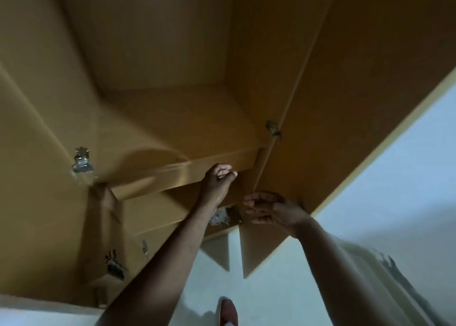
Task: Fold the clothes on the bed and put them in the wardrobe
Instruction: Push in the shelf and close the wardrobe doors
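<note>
At one wardrobe shelf (185, 128), left hand (219, 180) curls empty fingers at its edge, right hand (269, 209) spreads fingers loosely below it, above one white cloth (219, 218).

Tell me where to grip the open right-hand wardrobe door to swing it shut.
Take the wardrobe door by its pale free edge, coming from the room side with the right hand; the hinge sits on the opposite edge and no handle shows.
</note>
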`<state>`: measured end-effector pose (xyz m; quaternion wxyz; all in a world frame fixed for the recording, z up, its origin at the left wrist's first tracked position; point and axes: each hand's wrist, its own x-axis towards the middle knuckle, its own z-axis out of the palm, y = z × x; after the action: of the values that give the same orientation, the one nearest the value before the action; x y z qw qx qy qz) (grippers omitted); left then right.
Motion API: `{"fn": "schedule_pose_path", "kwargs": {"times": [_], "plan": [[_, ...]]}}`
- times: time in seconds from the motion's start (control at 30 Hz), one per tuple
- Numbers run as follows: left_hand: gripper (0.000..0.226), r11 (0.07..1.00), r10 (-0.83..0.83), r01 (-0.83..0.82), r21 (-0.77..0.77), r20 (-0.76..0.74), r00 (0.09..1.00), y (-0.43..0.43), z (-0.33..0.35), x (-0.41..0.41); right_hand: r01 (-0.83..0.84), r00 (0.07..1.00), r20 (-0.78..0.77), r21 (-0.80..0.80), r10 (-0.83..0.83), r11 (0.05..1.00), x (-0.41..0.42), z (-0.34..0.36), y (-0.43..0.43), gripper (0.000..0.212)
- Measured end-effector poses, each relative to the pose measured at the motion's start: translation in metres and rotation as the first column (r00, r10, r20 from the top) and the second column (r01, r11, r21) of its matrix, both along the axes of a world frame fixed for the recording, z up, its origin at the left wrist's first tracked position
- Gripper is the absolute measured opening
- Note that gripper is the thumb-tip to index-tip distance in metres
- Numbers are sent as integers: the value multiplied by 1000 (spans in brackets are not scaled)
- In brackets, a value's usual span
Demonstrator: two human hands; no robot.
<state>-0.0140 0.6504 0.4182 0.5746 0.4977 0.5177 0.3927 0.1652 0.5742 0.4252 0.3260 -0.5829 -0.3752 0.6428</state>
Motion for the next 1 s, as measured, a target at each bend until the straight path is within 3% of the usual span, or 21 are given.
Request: {"fn": "schedule_pose_path", "kwargs": {"times": [0.1, 0.23, 0.3, 0.37, 0.43, 0.53, 0.63, 0.87, 1.0], "plan": [[43, 959, -237, 237, 158, -16, 971, -33, 15, 33, 38, 997, 74, -27, -36, 999, 26, 4, -55, 25], [77, 868, -432, 442, 225, -93, 897, -78, 31, 77, 154, 952, 269, -5, -147, 988, 49, 19, -105, 8], [85, 830, -390, 451, 328, -237, 890, -92, 35, 95, 270, 885, 371, 80, -280, 960, 56, 16, -110, 8], [86, 769, -300, 459, 444, -384, 873, -103, 39, 109, 357, 759, 495, 228, -424, 906, 58, 6, -113, 17], [83, 730, -209, 478, 488, -507, 836, -108, 39, 119, 302, 692, 564, 340, -450, 891, 55, -1, -113, 32], [78, 712, -67, 451, 538, -588, 806, -109, 38, 126, 206, 734, 532, 417, -422, 885, 47, -7, -110, 57], [73, 701, 27, 416, 579, -605, 796, -108, 39, 129, 229, 746, 483, 461, -459, 858, 44, -7, -109, 61], [59, 731, 209, 180, 658, -467, 859, -103, 45, 121, 81, 835, 466, 420, -292, 904, 51, 5, -98, 37], [44, 711, 228, 169, 683, -451, 863, -96, 50, 93, 124, 850, 368, 555, -376, 822, 42, 31, -78, 34]]}}
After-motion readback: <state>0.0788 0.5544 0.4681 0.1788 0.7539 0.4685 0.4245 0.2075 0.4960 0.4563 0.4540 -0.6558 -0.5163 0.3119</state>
